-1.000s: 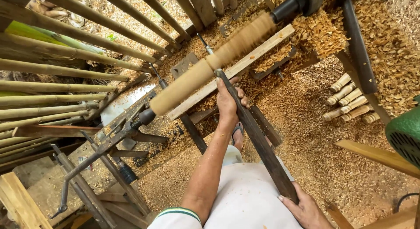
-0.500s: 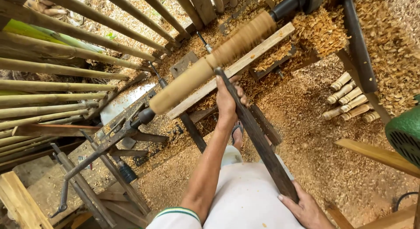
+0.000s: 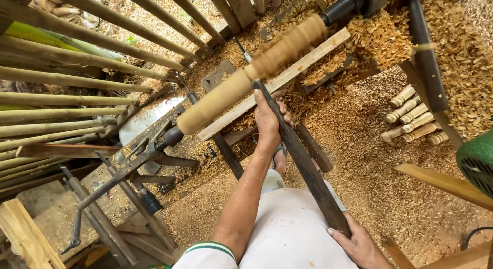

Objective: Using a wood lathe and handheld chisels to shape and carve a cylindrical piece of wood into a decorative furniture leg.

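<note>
Left hand (image 3: 268, 121) beside turned legs (image 3: 413, 117)

Workshop floor (image 3: 370, 161): packed earth under sawdust and heaped wood shavings (image 3: 380, 40). Slanted bamboo poles (image 3: 77, 79) form a rack at left. 5 turned wooden spindles (image 3: 413, 117) lie together at right. Green machine housing (image 3: 475, 161) at right edge. Daylight, even.

Wooden poles (image 3: 77, 79) crowd the left; sawdust floor (image 3: 370, 166) lies open right.
</note>
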